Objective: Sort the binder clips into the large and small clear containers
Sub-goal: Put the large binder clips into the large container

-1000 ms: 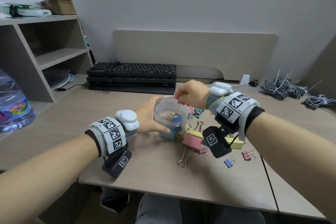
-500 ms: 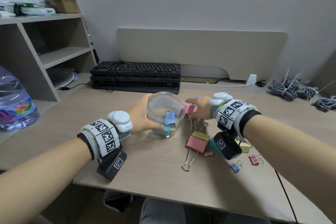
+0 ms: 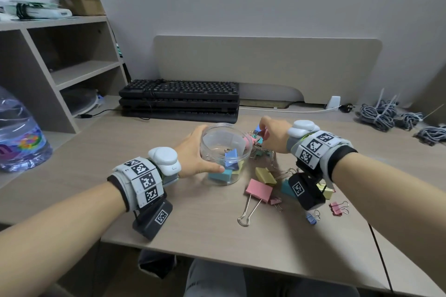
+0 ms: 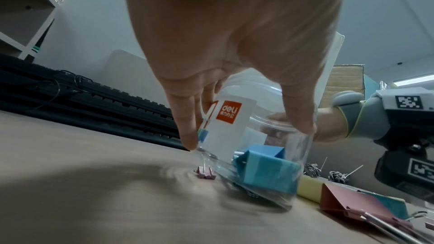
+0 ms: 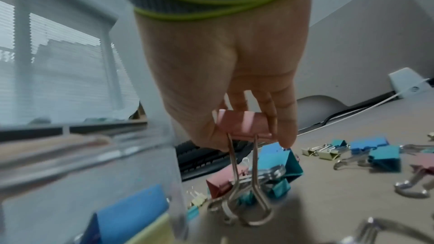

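A: What are the hands doing?
B: The right hand [image 5: 234,81] now pinches a pink binder clip [image 5: 243,124], lifted from the pile behind the large clear container [image 3: 225,152]; a second ago it hovered over the rim. The left hand [image 3: 193,154] grips the container mid-desk.
A: Meaning?
B: Probably another large clip follows; small ones [image 3: 339,207] wait near the desk's front right.

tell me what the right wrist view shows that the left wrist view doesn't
Only the right wrist view shows the right hand pinching a large pink binder clip, its wire handles hanging down over the heap of clips on the desk.

Only the left wrist view shows the left hand gripping the clear container at its sides, the orange label on it, and a small pink clip lying by its base.

Both show the container with a large blue clip inside.
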